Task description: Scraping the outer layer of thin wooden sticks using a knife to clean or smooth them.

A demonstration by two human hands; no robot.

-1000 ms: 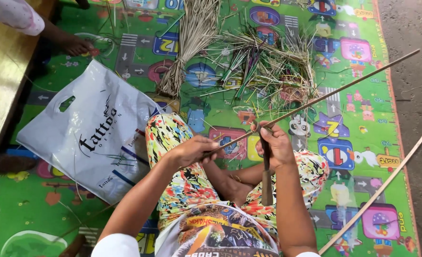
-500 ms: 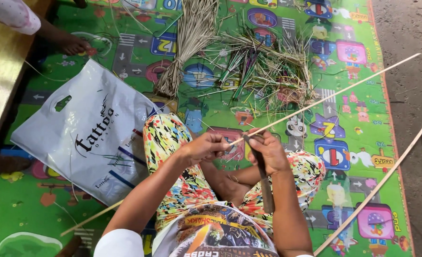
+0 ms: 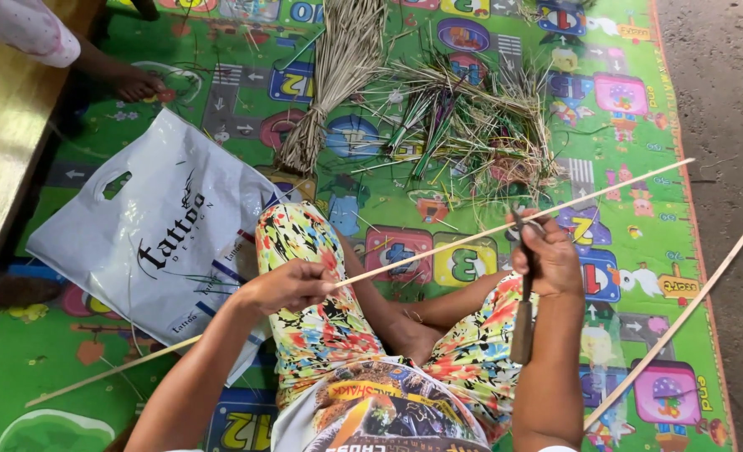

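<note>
Underneath everything, a large colourful foam play mat (image 3: 70, 343) with numbers and cartoon pictures, spread on the floor. On its left part, a white plastic carrier bag (image 3: 149, 243), flat, partly under the flowered knee.

Slanting across the lap, a long thin pale cane strip (image 3: 438, 249), now reaching from low left on the mat up to the far right edge. Compared with one second ago, pulled further to the left, with the tail end now showing beside the bag. Hands no longer together but clearly apart.

Left hand (image 3: 292, 285): fingers clenched on the strip above the left knee. Right hand (image 3: 547, 255): fingers closed around a knife with a dark wooden handle (image 3: 522, 326), blade up against the strip, handle pointing down.

Further away, a tied bundle of dry straw (image 3: 338, 75) and a loose heap of green and dry shavings (image 3: 472, 125), both well apart from the hands. At right, a second pale cane strip (image 3: 681, 318), untouched. Top left, another person's bare foot (image 3: 137, 84).
</note>
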